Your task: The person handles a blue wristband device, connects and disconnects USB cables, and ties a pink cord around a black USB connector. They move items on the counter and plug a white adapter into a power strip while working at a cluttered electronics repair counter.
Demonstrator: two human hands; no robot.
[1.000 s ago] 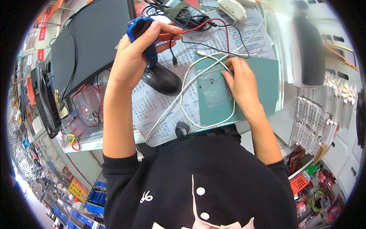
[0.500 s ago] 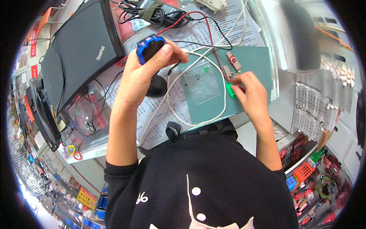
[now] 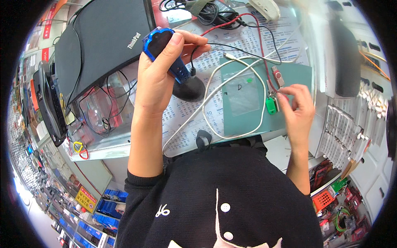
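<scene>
My left hand (image 3: 155,78) is closed around a blue wristwatch with a dark face (image 3: 159,44), held above the desk. The holed blue strap (image 3: 179,70) hangs below my fingers. Beside it dangles a thin black cable's small plug (image 3: 192,71). My right hand (image 3: 298,105) pinches thumb and fingers together at a bunch of keys with a green tag (image 3: 271,106); what lies between the fingertips is mostly hidden. A red swivel USB stick (image 3: 277,77) lies just beyond them. The red cord (image 3: 264,49) runs down to the bunch.
A closed black laptop (image 3: 111,41) takes up the left. A black mouse (image 3: 189,90) sits below the watch. A looped white cable (image 3: 205,118) crosses a green mat (image 3: 244,126) and a clear plastic bag (image 3: 244,99). A bundled black cable (image 3: 211,14) lies at the back.
My view has swung left. My left hand has shifted left over the desk, and the watch strap now shows. My right fingertips have drawn slightly back from the green tag.
</scene>
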